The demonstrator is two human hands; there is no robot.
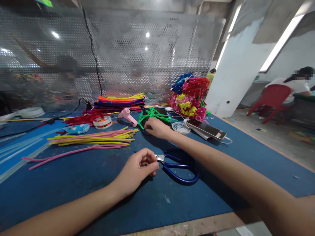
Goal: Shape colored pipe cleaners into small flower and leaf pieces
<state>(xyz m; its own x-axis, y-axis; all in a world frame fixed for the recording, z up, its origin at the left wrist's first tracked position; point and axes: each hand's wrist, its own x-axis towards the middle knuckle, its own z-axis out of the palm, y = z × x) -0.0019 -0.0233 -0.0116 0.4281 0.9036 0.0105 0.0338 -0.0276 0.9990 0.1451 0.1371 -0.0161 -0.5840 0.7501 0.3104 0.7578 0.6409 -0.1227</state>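
Note:
My right hand [157, 128] reaches forward to a dark tray [161, 112] holding a heap of short green pipe cleaners [153, 113]. Its fingers are bent down at the near side of the heap, pinching among the green pieces; the fingertips are partly hidden. My left hand [140, 166] is lower, just over the table, with fingers curled in toward the thumb. Whatever lies inside it, if anything, does not show. Scissors with dark blue handles [182, 178] lie right beside it, their blades mostly covered by the hand.
Pink and yellow pipe cleaners [91, 138] lie at left. Behind are a pink glue gun [127, 116], a round tape roll [102, 122] and a multicoloured bundle [120, 102]. Fuzzy flowers [189, 98], a dish of beads [181, 127] and a phone [206, 129] with a cable stand right.

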